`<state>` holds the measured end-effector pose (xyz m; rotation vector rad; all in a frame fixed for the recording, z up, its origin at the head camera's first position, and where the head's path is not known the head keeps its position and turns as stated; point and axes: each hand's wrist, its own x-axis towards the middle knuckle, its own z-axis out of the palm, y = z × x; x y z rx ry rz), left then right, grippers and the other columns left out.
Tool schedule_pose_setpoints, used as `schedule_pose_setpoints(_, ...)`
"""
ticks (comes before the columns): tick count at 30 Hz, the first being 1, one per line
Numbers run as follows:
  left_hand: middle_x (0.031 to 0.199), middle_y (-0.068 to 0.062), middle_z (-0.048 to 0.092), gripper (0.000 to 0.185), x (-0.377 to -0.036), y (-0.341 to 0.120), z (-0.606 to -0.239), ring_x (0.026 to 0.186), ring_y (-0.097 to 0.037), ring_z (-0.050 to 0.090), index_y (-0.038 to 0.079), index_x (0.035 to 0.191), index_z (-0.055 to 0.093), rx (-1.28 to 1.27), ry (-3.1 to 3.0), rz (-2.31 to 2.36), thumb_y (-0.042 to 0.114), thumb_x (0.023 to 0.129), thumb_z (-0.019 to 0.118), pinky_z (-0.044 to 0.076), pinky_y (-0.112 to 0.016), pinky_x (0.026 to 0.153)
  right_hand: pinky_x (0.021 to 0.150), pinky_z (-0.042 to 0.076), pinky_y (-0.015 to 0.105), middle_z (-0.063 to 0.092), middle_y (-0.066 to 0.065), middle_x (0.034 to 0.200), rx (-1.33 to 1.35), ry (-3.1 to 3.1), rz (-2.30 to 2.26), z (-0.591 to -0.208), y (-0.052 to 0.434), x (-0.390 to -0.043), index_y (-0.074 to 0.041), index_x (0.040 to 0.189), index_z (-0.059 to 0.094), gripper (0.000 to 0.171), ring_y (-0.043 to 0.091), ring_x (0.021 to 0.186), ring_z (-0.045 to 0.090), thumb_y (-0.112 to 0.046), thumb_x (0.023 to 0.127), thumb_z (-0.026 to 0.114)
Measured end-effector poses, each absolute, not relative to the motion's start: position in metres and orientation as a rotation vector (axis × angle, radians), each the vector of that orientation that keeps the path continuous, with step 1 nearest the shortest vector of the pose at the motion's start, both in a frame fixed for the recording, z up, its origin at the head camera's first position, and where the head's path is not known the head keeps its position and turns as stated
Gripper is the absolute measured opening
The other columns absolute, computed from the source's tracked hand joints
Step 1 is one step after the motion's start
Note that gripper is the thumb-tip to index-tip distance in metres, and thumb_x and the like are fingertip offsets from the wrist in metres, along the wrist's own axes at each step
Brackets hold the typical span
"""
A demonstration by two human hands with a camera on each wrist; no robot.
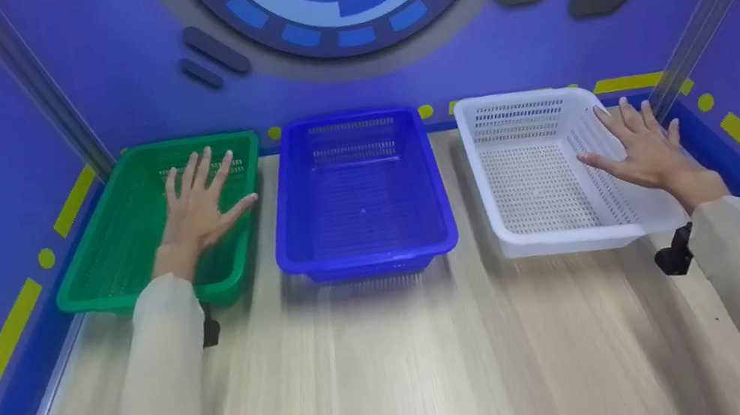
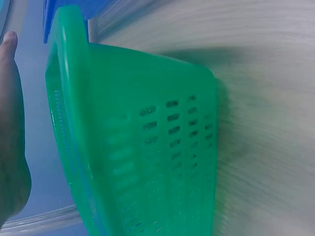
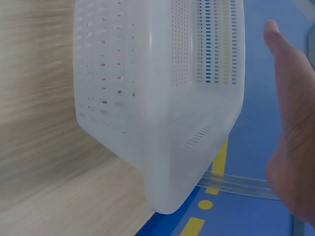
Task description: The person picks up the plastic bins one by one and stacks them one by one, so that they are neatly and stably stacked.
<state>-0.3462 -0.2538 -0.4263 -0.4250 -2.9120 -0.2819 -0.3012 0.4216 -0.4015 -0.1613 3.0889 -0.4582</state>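
Pale sleeves reach across the light wood-grain tabletop point(image 1: 400, 377). The left hand point(image 1: 199, 207) hovers flat, fingers spread, over the green perforated plastic basket point(image 1: 120, 259); the right hand point(image 1: 641, 148) hangs likewise released above the white perforated plastic basket point(image 1: 531, 171). Between them sits a blue plastic basket point(image 1: 360, 194), untouched. Behind rises a purple wall point(image 1: 110, 71) with yellow markings.

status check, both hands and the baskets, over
Left hand open over green perforated plastic basket. Right hand open over white perforated plastic basket. Blue plastic basket between, untouched. Nothing in the way.
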Motion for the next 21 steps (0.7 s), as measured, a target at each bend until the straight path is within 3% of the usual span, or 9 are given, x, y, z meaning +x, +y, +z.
schedule_pose_setpoints(12, 0.173, -0.013, 0.008, 0.084, -0.349, -0.226, -0.417, 0.160, -0.036, 0.007, 0.025, 0.166, 0.011, -0.512, -2.878, -0.296, 0.063, 0.101, 0.047, 0.002, -0.064, 0.125, 0.111, -0.021, 0.075, -0.020, 0.018, 0.168, -0.206, 3.060, -0.479, -0.393, 0.420, -0.302, -0.023, 0.165, -0.001, 0.095, 0.049, 0.151, -0.026, -0.068, 0.096, 0.046)
schedule_pose_setpoints(21, 0.173, -0.012, 0.014, 0.084, -0.349, -0.199, -0.412, 0.159, -0.035, 0.014, 0.025, 0.166, 0.014, -0.594, -2.815, -0.366, 0.063, 0.100, 0.050, 0.008, -0.064, 0.125, 0.113, -0.011, 0.079, -0.012, 0.024, 0.169, -0.265, 3.040, -0.594, -0.395, 0.422, -0.300, -0.016, 0.165, 0.002, 0.096, 0.051, 0.153, -0.017, -0.060, 0.097, 0.053)
